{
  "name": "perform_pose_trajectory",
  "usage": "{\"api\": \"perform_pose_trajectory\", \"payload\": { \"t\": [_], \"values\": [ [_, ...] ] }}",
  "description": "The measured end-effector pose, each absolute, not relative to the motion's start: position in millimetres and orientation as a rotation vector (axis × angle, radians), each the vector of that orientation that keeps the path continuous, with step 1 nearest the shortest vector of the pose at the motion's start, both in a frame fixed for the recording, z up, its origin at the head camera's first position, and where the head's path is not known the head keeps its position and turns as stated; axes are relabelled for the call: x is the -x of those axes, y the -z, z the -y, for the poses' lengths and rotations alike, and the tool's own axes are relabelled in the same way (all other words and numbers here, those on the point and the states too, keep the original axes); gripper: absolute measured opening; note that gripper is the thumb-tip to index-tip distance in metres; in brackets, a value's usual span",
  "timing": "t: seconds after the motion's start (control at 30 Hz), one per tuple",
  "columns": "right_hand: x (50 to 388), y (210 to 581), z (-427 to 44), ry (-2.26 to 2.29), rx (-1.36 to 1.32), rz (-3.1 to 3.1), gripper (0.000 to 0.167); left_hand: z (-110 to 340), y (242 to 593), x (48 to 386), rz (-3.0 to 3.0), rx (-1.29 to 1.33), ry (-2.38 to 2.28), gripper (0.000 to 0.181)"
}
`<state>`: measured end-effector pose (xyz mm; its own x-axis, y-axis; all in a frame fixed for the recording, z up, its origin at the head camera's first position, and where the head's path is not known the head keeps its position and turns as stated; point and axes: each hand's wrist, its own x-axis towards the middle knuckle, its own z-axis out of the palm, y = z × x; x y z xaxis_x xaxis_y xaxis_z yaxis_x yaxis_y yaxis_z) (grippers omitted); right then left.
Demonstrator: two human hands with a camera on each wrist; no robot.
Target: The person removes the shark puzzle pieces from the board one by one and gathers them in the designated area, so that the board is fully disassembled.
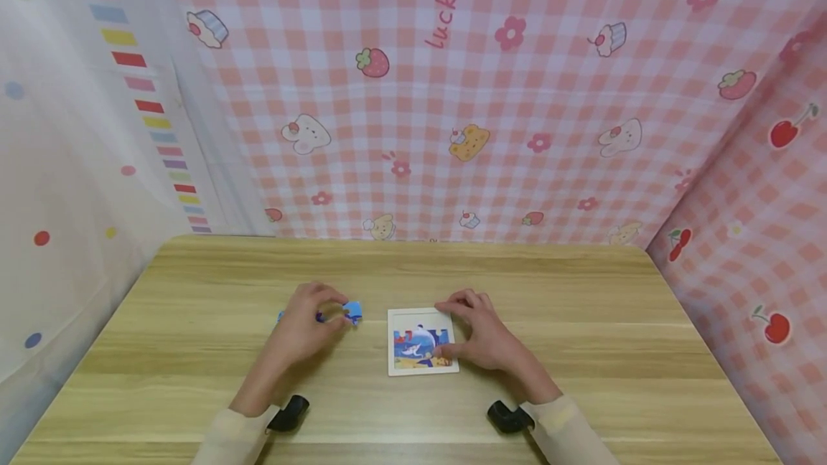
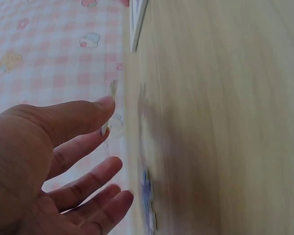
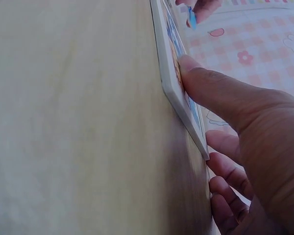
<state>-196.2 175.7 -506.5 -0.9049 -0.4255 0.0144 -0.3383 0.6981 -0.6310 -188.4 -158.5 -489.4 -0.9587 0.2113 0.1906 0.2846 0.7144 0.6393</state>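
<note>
Between thumb and index finger, my left hand [image 1: 305, 325] pinches a light-blue jigsaw piece [image 1: 352, 309], clear of the table. The left wrist view shows that piece [image 2: 112, 90] edge-on. More blue jigsaw pieces [image 2: 147, 196] lie on the table beneath this hand, mostly hidden by it in the head view. A square white-framed jigsaw tray [image 1: 391, 350] lies to the right, partly filled with a sea picture that includes a white dolphin. My right hand [image 1: 483, 334] holds the tray, its thumb [image 3: 206, 83] on the picture and its fingers at the far right corner.
The wood-grain table [image 1: 362, 415] extends around both hands. Behind it hangs a pink checked curtain [image 1: 413, 106], and more patterned cloth [image 1: 762, 250] hangs at the sides. Both wrists carry black camera mounts [image 1: 288, 413].
</note>
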Motion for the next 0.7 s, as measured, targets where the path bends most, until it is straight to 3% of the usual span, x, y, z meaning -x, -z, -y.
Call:
{"api": "perform_pose_trajectory", "payload": {
  "t": [0.7],
  "values": [
    [197,509,-177,0.987,0.627,-2.788,0.074,184,492,184,2.869,0.43,1.01,0.021]
  ]
}}
